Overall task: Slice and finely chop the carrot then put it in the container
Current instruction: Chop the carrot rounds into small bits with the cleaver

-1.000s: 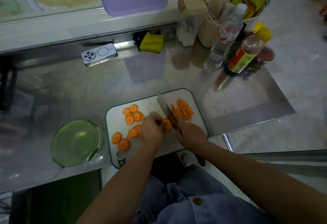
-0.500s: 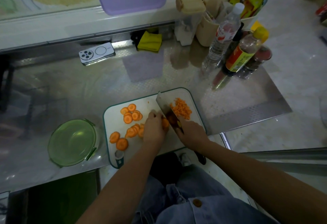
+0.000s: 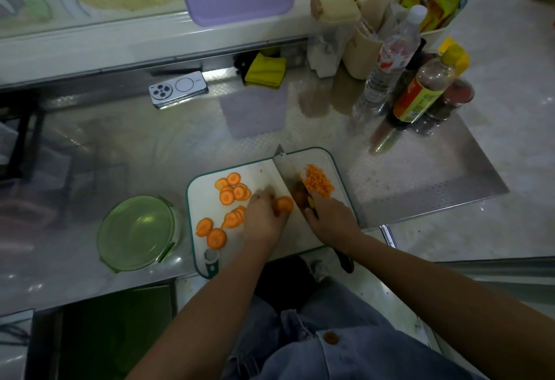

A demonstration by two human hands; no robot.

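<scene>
Left hand (image 3: 263,225) pinches carrot slices (image 3: 283,204); right hand (image 3: 332,222) grips knife (image 3: 285,174) (tip pointing away, leftward).

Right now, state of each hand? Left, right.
Left hand: holds a stack of carrot slices on the cutting board.
Right hand: grips the knife by its handle.

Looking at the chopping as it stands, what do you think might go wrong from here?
1. The left hand holds stacked carrot slices right beside the knife gripped by the right hand; a slip could nick the fingers.
2. The chopped carrot lies near the far right rim of the cutting board, so bits may scatter onto the counter.
3. The green container sits apart, left of the board; pieces may drop during transfer.
</scene>
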